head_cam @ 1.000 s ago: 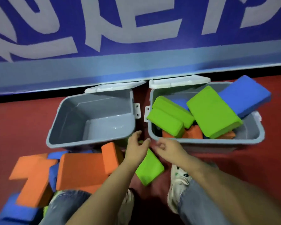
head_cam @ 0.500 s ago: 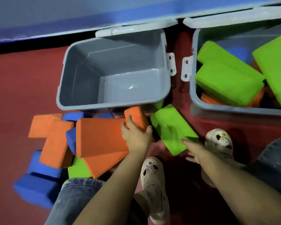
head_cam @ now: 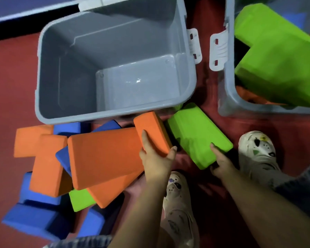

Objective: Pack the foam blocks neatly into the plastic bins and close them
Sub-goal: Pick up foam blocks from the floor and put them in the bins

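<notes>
An empty grey plastic bin (head_cam: 47, 72) stands open on the red floor, its lid hanging behind it. A second grey bin (head_cam: 227, 97) at the right holds green blocks (head_cam: 276, 56) over orange ones. My left hand (head_cam: 156, 158) grips the near end of a small orange foam block (head_cam: 150, 129) just in front of the empty bin. My right hand (head_cam: 220, 161) grips the near edge of a green foam block (head_cam: 197, 131) lying on the floor between the bins.
A loose pile of orange (head_cam: 104, 156), blue (head_cam: 32, 219) and green (head_cam: 81, 199) foam blocks lies on the floor to the left of my legs. My two white shoes (head_cam: 258, 149) stand below the hands. White latches (head_cam: 218, 49) hang on the facing sides of the bins.
The view has dropped and closed in on the floor. My left hand has gone from the green block to the small orange block; my right hand has taken the green block's near edge.
</notes>
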Tool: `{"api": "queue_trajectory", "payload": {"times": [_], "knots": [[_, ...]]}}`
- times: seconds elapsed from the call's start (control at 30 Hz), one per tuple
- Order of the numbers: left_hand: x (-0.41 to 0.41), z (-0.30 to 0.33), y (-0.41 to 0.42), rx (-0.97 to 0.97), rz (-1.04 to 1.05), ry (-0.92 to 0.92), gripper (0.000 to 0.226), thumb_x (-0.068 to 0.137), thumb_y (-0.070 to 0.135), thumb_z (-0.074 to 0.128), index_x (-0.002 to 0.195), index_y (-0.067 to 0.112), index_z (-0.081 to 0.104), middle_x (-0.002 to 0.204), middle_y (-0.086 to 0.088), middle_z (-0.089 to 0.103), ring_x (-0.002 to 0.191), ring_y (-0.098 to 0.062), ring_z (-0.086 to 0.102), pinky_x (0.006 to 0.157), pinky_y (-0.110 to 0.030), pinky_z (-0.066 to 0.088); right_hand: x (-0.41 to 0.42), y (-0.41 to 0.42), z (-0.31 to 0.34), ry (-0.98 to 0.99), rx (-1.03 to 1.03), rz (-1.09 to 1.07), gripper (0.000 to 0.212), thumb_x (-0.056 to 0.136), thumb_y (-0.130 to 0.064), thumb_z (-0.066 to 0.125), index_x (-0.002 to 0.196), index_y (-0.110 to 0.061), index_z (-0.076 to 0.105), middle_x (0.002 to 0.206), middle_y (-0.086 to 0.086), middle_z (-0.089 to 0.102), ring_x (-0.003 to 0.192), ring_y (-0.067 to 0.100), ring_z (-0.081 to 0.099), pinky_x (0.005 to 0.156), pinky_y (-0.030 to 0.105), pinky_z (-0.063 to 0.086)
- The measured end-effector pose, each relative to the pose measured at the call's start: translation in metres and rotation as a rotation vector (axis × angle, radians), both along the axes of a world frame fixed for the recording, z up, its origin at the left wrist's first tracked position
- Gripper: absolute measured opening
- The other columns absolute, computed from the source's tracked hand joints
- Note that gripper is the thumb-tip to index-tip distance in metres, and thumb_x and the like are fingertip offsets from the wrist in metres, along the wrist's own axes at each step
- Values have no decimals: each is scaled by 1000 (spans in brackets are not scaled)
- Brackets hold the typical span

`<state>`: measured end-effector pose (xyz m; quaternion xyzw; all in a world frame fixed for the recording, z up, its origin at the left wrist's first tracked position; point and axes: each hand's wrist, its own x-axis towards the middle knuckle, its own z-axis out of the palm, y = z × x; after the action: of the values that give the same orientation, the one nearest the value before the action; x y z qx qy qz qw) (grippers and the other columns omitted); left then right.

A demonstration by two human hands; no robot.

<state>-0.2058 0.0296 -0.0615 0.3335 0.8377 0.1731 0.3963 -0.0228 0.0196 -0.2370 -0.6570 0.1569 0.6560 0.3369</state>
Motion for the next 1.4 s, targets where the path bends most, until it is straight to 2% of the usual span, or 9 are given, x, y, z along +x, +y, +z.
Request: {"api": "queue_trajectory", "payload": {"times": [0.13,0.17,0.27,0.33,0.43,0.5,0.83,1.1,1.4], "knots": [[1,1,2,-10,-5,14,106,77,30,76,151,37,0,126,-17,37,115,-37,48,102,-33,34,1,3,26,47,65,-33,21,81,-29,71,98,-18,69,88,-1,74,75,12,71,84,36,55],[1,3,2,-15,-7,18,105,77,29,75,151,37,1,125,-18,38,114,-37,49,101,-33,35,0,2,28,27,68,-27,27,78,-31,74,100,-18,68,87,0,75,77,14,71,83,36,55],[-1,11,-6,-52,-48,37,104,76,29,75,151,37,3,123,-19,39,111,-39,51,101,-35,37,10,-12,-19,-145,96,31,99,29,-43,96,119,-20,61,109,5,70,94,22,69,83,48,55],[-1,22,-18,-83,-127,65,103,74,32,74,151,39,5,120,-19,40,109,-42,51,101,-38,38,18,-17,-44,-268,91,114,119,12,-43,96,121,-19,56,115,5,67,94,23,69,77,47,57],[1,52,-38,-63,-250,98,100,73,35,73,151,39,10,116,-16,42,106,-42,53,98,-38,40,6,-10,73,-407,178,311,103,26,-33,94,117,-10,51,111,11,65,92,24,67,73,35,56],[3,80,-47,-6,-255,96,96,74,36,71,150,39,14,113,-14,43,106,-40,54,96,-36,41,1,-7,151,-633,214,480,89,43,-27,94,114,-5,45,114,15,60,99,27,62,83,37,53],[31,224,-110,370,-246,112,87,75,32,71,149,35,25,107,-5,41,103,-31,56,93,-29,40,43,-34,343,-1099,544,913,90,55,-56,81,125,-18,40,130,5,46,122,30,46,95,46,41],[73,309,-110,656,-283,106,89,66,43,62,148,30,29,121,-10,49,99,-19,49,85,-25,37,112,-30,442,-1150,769,641,92,55,-51,84,126,-12,42,127,11,50,119,32,49,97,45,44],[164,334,-23,851,-310,-30,84,78,26,69,149,35,24,126,0,41,102,-9,44,92,-27,40,200,21,469,-1299,813,291,84,59,-36,87,125,-5,44,124,17,51,116,34,50,92,46,44]]}}
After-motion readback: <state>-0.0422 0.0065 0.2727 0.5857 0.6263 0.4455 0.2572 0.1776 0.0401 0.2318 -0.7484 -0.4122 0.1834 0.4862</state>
